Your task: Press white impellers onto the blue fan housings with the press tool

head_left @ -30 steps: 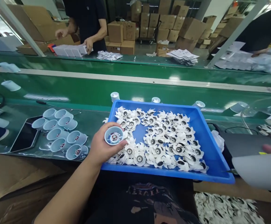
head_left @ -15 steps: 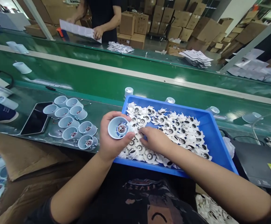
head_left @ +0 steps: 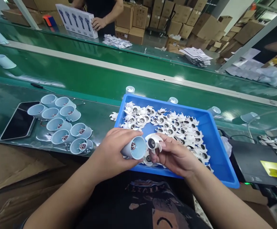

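My left hand [head_left: 114, 152] is wrapped round a pale blue cylindrical housing [head_left: 135, 148] with a small motor inside, its open mouth turned to the right. My right hand [head_left: 174, 156] pinches a white fan impeller [head_left: 153, 142] right at that mouth, touching or nearly touching its rim. Both hands hover over the near left corner of a blue tray [head_left: 220, 162] filled with several more white impellers [head_left: 176, 127].
Several more blue housings [head_left: 62, 125] stand grouped on the green bench at left, beside a dark phone [head_left: 18, 122]. Single housings [head_left: 3, 61] ride the green conveyor behind. A person across the belt holds a white printed box [head_left: 77, 20]. A black device [head_left: 253, 162] sits at right.
My right hand came into the tray, picked up one impeller and raised it. My left hand tipped the housing from mouth-up to sideways, toward the impeller.
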Available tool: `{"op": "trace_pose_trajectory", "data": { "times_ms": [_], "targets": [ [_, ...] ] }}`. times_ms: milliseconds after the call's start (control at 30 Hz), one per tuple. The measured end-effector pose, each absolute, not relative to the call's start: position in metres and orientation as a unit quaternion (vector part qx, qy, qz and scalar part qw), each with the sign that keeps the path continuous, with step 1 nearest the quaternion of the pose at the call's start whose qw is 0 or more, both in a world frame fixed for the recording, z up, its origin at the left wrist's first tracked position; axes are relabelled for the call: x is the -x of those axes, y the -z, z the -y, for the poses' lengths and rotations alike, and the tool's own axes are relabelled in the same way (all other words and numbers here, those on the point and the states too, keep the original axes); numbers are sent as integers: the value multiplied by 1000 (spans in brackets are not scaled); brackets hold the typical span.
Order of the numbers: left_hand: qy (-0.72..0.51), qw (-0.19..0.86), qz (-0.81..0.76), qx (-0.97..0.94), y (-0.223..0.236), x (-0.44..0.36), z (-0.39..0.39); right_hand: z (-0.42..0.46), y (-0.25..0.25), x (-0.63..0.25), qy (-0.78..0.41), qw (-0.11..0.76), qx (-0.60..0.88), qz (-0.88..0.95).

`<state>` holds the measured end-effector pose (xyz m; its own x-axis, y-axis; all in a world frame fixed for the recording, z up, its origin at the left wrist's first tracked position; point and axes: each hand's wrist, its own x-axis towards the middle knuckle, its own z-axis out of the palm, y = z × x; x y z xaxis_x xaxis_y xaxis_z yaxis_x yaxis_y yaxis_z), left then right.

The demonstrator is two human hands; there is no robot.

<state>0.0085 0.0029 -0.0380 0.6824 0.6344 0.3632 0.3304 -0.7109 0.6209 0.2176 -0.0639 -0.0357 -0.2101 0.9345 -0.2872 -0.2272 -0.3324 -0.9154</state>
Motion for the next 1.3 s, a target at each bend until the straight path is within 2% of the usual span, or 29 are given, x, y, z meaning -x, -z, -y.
{"op": "trace_pose_trajectory", "data": {
  "times_ms": [100,167,267,300,400,600,733,800,900,1000,1067,1167,1300],
  "targets": [
    [-299,227,-258,-890,39,-16,1,69,30,-214,-612,488,464,415],
    [-328,204,-244,-889,40,-21,3,72,22,-210,-481,495,503,520],
    [-367,173,-224,-886,42,-29,9,74,12,-204,-211,402,550,701],
    [-380,162,-220,-884,42,-31,11,74,10,-203,-159,367,553,731],
    [-419,140,-232,-867,46,-36,15,73,8,-204,-132,328,551,756],
    [-381,171,-279,-865,53,-33,8,83,6,-212,-136,343,529,764],
    [-369,155,-254,-881,44,-30,5,93,8,-220,-62,288,522,801],
    [-337,137,-275,-890,33,-27,-7,101,8,-232,-20,315,532,786],
    [-245,125,-415,-867,11,-19,-53,117,8,-256,28,377,550,744],
    [-113,81,-594,-793,-9,-5,-127,130,15,-272,45,379,553,741],
    [-74,57,-653,-752,-14,4,-175,136,23,-275,45,380,544,746],
    [-7,61,-701,-710,-5,13,-223,140,33,-272,47,394,539,743],
    [31,79,-693,-716,17,16,-245,146,37,-272,37,396,555,731]
  ]
}}
